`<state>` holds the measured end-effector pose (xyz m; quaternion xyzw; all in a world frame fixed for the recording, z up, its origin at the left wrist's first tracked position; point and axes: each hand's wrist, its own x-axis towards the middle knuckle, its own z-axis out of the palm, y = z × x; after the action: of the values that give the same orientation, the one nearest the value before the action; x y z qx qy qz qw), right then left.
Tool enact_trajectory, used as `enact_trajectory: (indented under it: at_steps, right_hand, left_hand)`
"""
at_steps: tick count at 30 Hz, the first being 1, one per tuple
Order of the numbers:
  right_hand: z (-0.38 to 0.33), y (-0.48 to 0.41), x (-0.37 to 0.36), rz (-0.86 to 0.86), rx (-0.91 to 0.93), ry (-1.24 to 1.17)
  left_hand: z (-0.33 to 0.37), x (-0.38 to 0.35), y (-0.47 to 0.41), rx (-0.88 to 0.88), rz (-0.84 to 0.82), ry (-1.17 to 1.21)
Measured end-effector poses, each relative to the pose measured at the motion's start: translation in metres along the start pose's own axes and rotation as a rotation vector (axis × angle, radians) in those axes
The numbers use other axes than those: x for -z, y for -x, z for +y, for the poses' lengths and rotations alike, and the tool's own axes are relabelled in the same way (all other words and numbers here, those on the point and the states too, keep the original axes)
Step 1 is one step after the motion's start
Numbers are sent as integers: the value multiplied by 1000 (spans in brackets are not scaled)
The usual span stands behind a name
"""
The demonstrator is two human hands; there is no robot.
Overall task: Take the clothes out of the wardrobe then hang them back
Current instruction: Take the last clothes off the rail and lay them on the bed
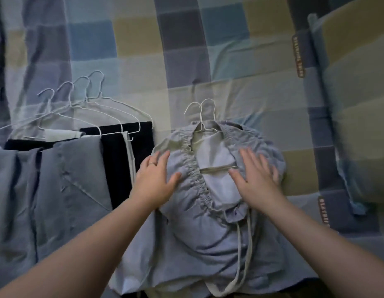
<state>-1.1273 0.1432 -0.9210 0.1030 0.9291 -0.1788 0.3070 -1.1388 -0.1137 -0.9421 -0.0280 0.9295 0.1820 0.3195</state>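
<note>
A grey garment with an elastic drawstring waist (208, 229) lies on the bed, hung over two white wire hangers (203, 114) whose hooks stick out at its top. My left hand (156, 179) lies flat on the garment's left side with straight fingers. On the right side of the waistband my right hand (256, 175) also rests flat, fingers spread. To the left lies a row of clothes on several white wire hangers (83, 108): grey-blue trousers (64, 190) and dark trousers (126, 158).
All of it lies on a checked bedsheet (186, 50) in blue, tan and grey. A pillow (359, 93) in the same pattern is at the right. The drawstring ends (240, 269) trail toward the bed's near edge.
</note>
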Motion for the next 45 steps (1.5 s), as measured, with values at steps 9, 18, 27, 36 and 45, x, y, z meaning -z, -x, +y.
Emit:
enact_trajectory:
  at_steps: [9,18,27,36,45]
  right_hand:
    - [36,-119,-51,212,93,227]
    - [22,-100,6,74,44,135]
    - [16,42,132,6,213,-173]
    - [-10,238,219,206,256,-719]
    - [-71,360,250,644,195,-934]
  left_hand:
    - [-22,-29,-101,28,174,-142]
    - [-3,22,-56,35,258,250]
    - [48,119,69,-29,51,400]
    - [121,230,210,-244,76,453]
    - [124,282,279,-417,205,448]
